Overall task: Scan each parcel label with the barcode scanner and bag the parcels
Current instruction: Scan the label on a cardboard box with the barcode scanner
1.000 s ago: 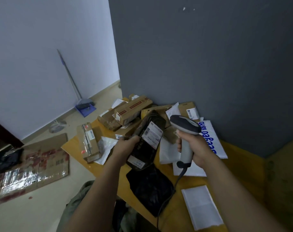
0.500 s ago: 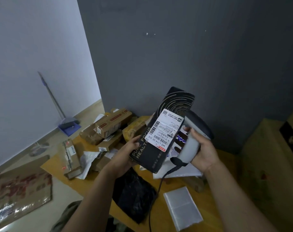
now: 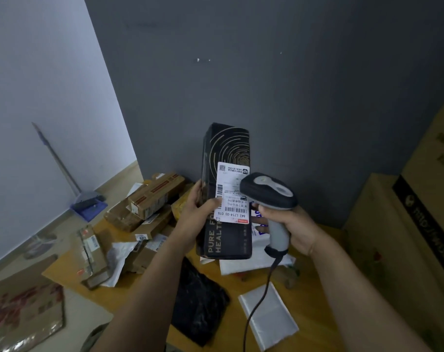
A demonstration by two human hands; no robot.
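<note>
Black parcel box [image 3: 227, 158], upright above the surface [image 3: 317, 288], white label [image 3: 232, 196] facing the camera; left hand [image 3: 195, 212], grip pinching the box's left edge; right hand [image 3: 292, 227], grip wrapped round barcode scanner [image 3: 269, 191], just right of the box's label; cardboard parcels [image 3: 149, 199] left of the box.

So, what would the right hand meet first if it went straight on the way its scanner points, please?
Probably the white label on the black box in the left hand, though depth is unclear.
</note>
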